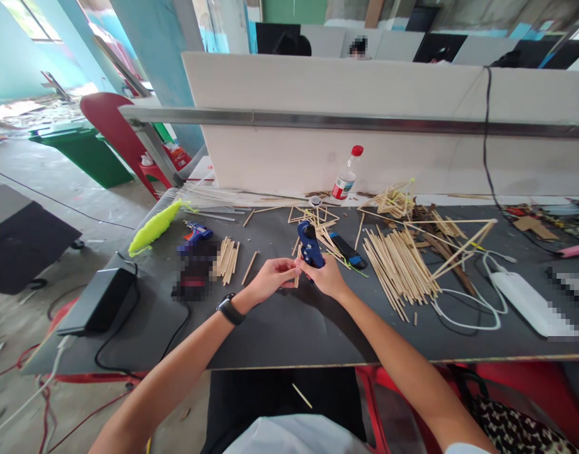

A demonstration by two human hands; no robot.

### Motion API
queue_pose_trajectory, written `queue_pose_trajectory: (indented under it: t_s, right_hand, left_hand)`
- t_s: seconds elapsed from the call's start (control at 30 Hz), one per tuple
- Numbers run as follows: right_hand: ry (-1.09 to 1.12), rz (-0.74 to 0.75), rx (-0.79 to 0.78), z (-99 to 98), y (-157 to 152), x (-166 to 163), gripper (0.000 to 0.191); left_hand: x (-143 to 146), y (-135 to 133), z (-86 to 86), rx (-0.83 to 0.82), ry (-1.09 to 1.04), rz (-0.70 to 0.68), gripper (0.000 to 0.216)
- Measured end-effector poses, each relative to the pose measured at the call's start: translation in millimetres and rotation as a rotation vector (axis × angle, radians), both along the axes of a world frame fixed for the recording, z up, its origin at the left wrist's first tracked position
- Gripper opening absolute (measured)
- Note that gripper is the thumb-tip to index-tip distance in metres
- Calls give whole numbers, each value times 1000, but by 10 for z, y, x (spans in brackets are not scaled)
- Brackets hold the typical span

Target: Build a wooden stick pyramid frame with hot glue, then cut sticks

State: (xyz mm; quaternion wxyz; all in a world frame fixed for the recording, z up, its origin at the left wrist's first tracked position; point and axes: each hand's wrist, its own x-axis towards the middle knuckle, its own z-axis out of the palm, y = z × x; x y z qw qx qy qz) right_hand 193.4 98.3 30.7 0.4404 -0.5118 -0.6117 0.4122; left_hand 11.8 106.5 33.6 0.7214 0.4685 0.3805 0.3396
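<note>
Over the middle of the table, my left hand (273,277) pinches a thin wooden stick (298,251) that stands roughly upright between both hands. My right hand (326,276) is closed around a dark blue hand tool (310,244) with a rounded head; its exact kind is unclear. The fingertips of both hands meet at the stick. To the left lie a single stick (250,268) and a small bundle of short sticks (228,260). On the right is a large pile of longer sticks (397,268). Behind the tool sits a stick frame (320,217), beside a black and blue object (348,251).
A blue glue gun (197,233) and a yellow-green bundle (154,228) lie left. A black box (97,301) with cables sits near the left edge. At the back stands a red-capped bottle (348,173) before a white panel (280,157). A white power adapter (520,299) lies right.
</note>
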Motion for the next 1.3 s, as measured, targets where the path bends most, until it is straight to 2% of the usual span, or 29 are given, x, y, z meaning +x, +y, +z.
queue_pose_trajectory:
  t_s: [0.27, 0.47, 0.6, 0.73, 0.9, 1.0, 1.1, 1.3]
  right_hand:
    - [-3, 2, -25, 4, 18, 29, 35]
    - [19, 4, -62, 130, 105, 252, 38]
    - [111, 61, -150, 112, 144, 359, 39]
    - [110, 106, -156, 95, 132, 353, 43]
    - [-17, 171, -137, 165, 107, 339, 43]
    - [-12, 180, -156, 178, 97, 333, 43]
    - [-55, 137, -104, 173, 72, 304, 41]
    - [-347, 44, 23, 240, 35, 301, 39]
  left_hand:
    - [-36, 13, -1, 69, 1, -59, 46]
    - [-131, 101, 60, 101, 59, 25, 52]
    - [-216, 147, 122, 141, 38, 40, 52]
    - [-283, 179, 163, 122, -5, 26, 50]
    - [-339, 210, 182, 45, -57, 33, 46]
    - [-351, 211, 206, 21, -58, 30, 45]
    - [-359, 207, 225, 33, -35, 23, 47]
    - [-403, 227, 200, 131, 73, 41, 48]
